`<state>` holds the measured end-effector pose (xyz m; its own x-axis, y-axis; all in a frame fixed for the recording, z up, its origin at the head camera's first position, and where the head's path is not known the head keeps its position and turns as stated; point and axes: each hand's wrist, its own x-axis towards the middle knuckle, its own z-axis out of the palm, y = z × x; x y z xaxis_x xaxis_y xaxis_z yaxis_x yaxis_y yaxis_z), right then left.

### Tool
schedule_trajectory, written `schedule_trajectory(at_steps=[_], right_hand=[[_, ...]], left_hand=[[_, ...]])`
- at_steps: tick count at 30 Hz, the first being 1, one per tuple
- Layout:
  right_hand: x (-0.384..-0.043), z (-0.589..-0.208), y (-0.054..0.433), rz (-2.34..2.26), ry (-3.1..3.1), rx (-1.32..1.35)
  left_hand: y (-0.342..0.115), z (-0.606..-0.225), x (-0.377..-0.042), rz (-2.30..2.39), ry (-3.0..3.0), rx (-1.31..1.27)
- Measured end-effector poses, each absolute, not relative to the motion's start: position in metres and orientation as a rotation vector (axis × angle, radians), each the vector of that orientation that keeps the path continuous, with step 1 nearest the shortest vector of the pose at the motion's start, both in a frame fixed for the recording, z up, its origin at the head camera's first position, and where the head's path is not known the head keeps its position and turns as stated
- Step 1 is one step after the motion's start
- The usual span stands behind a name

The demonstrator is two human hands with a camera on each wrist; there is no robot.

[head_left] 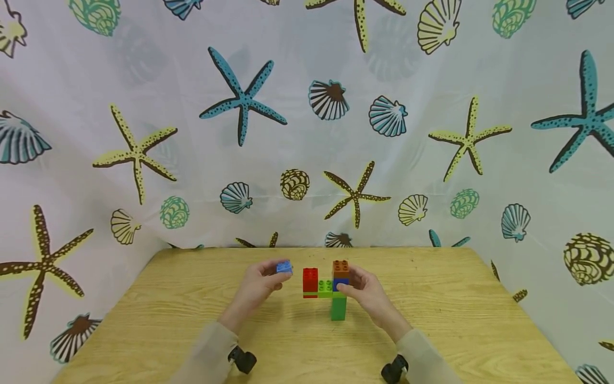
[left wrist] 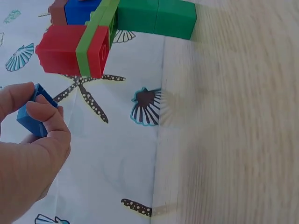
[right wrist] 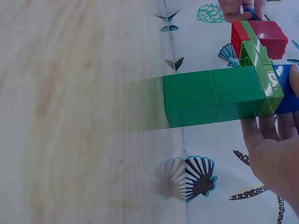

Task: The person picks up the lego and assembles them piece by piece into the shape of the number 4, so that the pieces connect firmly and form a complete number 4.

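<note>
Between thumb and fingers, my left hand [head_left: 259, 285] pinches a light blue building brick [head_left: 284, 266], held left of a brick structure and apart from it. My right hand [head_left: 371, 296] grips that structure at its dark blue brick [head_left: 337, 283], thumb across the front. Above the dark blue brick sits a brown brick [head_left: 340, 267]. A long lime green piece [head_left: 325, 288] runs leftward below, with a red brick [head_left: 309, 277] on its far end and a thinner red piece [left wrist: 98, 52] underneath. Two stacked green bricks [right wrist: 189, 100] form the upright column under the right end.
The structure stands on a wooden table [head_left: 192, 298]. Behind and beside the table hangs a white cloth [head_left: 297, 144] printed with starfish and shells. Small black wrist cameras [head_left: 242, 360] sit on both sleeves.
</note>
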<state>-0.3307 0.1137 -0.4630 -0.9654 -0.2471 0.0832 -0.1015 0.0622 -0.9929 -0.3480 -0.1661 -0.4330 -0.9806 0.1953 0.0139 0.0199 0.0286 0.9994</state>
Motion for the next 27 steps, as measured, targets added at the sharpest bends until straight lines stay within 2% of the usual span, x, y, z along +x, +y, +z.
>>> schedule_trajectory(at_steps=[8, 18, 27], right_hand=[[-0.331, -0.463, 0.114, -2.049, 2.201, -0.367], [-0.331, -0.463, 0.113, -2.038, 2.217, -0.378], [-0.331, -0.464, 0.113, -2.04, 2.231, -0.376]], left_hand=[[-0.145, -0.435, -0.338, 2.225, 2.083, 0.357], [-0.13, -0.436, -0.334, 2.119, 2.304, 0.474], [-0.123, -0.431, -0.329, 1.916, 2.568, 0.711]])
